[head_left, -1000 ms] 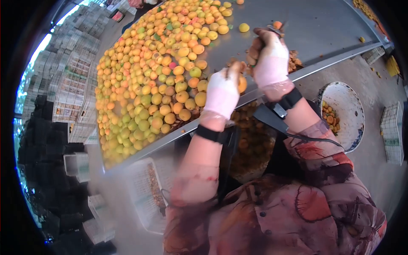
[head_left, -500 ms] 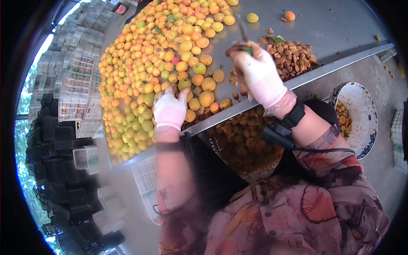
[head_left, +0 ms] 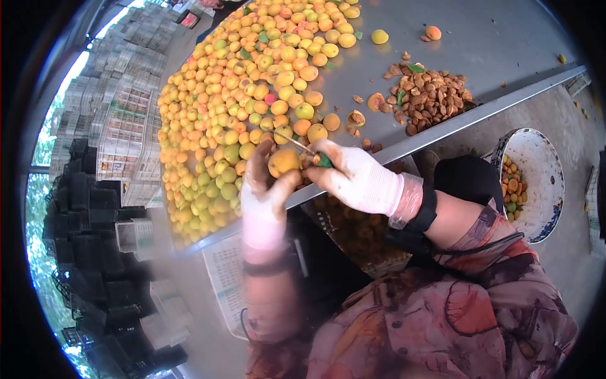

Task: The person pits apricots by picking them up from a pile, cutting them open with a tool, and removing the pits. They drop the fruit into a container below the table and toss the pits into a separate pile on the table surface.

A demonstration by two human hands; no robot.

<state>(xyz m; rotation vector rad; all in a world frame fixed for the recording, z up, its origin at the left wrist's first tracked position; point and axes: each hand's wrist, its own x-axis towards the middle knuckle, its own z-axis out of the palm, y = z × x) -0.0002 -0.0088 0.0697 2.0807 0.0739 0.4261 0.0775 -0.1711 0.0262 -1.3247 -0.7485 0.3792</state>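
Note:
An orange-yellow apricot [head_left: 284,162] is held between the thumb and fingers of my gloved left hand [head_left: 264,189], above the metal table's front edge. My gloved right hand [head_left: 353,174] grips the green handle of a thin-bladed knife [head_left: 294,141]; its blade points up and left, just over the apricot. Many yellow and orange apricots [head_left: 221,126] lie heaped on the left of the table. Brown pits [head_left: 432,98] form a pile on the right, with a halved apricot [head_left: 376,102] beside them.
The metal rim [head_left: 442,132] of the table runs diagonally in front of me. Below it stands a bag of fruit pieces [head_left: 360,234]. A white basin [head_left: 536,183] holding apricots is at the right. Crates [head_left: 126,139] are stacked at the left; a white crate [head_left: 224,271] sits under the table.
My left hand has lifted an apricot from the heap. My right hand has moved left and down from beside the pit pile, bringing the knife to the fruit.

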